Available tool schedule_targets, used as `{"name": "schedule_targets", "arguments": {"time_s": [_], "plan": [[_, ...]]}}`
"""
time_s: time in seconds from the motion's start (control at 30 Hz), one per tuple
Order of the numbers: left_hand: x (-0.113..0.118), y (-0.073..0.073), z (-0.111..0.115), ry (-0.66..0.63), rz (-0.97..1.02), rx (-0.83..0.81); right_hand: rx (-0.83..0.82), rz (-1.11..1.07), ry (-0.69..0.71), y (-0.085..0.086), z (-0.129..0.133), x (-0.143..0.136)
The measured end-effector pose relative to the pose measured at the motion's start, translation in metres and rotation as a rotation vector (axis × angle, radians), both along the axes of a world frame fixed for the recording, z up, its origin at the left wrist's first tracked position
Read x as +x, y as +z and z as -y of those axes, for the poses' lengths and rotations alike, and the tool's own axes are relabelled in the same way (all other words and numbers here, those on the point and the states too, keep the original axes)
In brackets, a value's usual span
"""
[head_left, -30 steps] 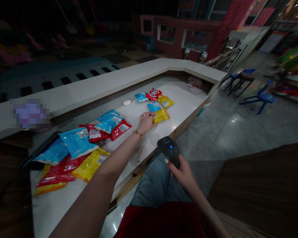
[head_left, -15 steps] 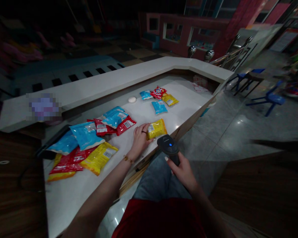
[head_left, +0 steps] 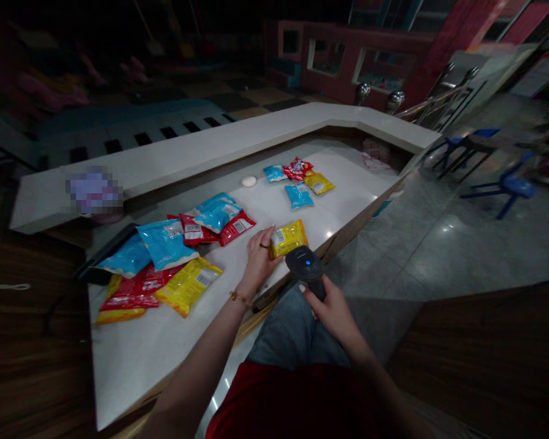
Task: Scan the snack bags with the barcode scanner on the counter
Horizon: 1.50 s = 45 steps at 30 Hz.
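My left hand grips the left end of a small yellow packet at the counter's near edge. In my right hand is a black barcode scanner with a lit blue light, its head just below and right of that packet. Left of my left hand lie several larger bags, among them a blue one, a yellow one and a red one. Farther back sit small packets: two blue, one red and one yellow.
The white counter has a raised ledge along its far side. A small white round object rests near the ledge. A black device is partly under the bags. Blue chairs stand on the floor at right.
The camera view has shifted slightly, moving the counter rightward in the picture. The scanner has moved slightly left, nearer the yellow packet. Both hands keep their hold.
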<state>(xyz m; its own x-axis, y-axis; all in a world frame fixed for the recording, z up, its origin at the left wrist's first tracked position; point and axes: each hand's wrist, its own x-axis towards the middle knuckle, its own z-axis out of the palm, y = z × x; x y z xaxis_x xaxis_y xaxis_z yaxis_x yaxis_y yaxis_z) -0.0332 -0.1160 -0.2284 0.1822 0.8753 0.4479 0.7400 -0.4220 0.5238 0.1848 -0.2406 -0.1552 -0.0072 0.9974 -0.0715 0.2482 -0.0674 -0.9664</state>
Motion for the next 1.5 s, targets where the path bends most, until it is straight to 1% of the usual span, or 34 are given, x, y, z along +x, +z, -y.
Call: {"name": "schedule_targets", "arguments": {"time_s": [0.17, 0.33, 0.43, 0.7, 0.83, 0.93, 1.03, 1.1, 1.23, 1.3, 1.33, 1.4, 1.5], "plan": [[0.001, -0.002, 0.0, 0.017, -0.011, 0.01, -0.015, -0.007, 0.0, -0.003, 0.001, -0.002], [0.003, 0.0, -0.003, 0.045, -0.031, -0.015, 0.014, -0.006, -0.008, -0.001, 0.001, -0.002], [0.005, 0.002, -0.004, 0.063, -0.036, -0.021, 0.0, -0.002, 0.0, 0.001, 0.001, 0.0], [0.003, 0.002, 0.001, 0.026, -0.019, 0.003, -0.002, -0.002, -0.026, 0.0, 0.003, 0.0], [0.004, 0.007, 0.005, 0.044, -0.038, 0.028, -0.001, 0.0, -0.025, -0.001, 0.005, 0.001], [-0.001, 0.018, 0.011, 0.085, -0.08, 0.093, 0.004, 0.013, -0.038, -0.002, 0.008, 0.004], [-0.02, 0.036, 0.017, 0.188, -0.102, 0.156, -0.001, 0.023, -0.046, -0.002, 0.01, 0.007], [-0.041, 0.054, 0.021, 0.315, -0.094, 0.165, -0.014, 0.012, -0.043, -0.002, 0.011, 0.008], [-0.087, 0.092, 0.027, 0.65, -0.048, 0.135, -0.02, -0.01, -0.033, -0.001, 0.011, 0.006], [-0.106, 0.106, 0.03, 0.785, -0.059, 0.093, -0.019, -0.005, -0.027, -0.001, 0.011, 0.004], [-0.113, 0.11, 0.031, 0.823, -0.081, 0.061, -0.018, -0.003, -0.024, -0.001, 0.01, 0.003], [-0.122, 0.114, 0.033, 0.842, -0.139, 0.001, -0.01, -0.002, -0.021, 0.0, 0.009, 0.002], [-0.127, 0.111, 0.034, 0.825, -0.192, -0.015, -0.008, -0.007, -0.021, 0.001, 0.009, 0.002]]}}
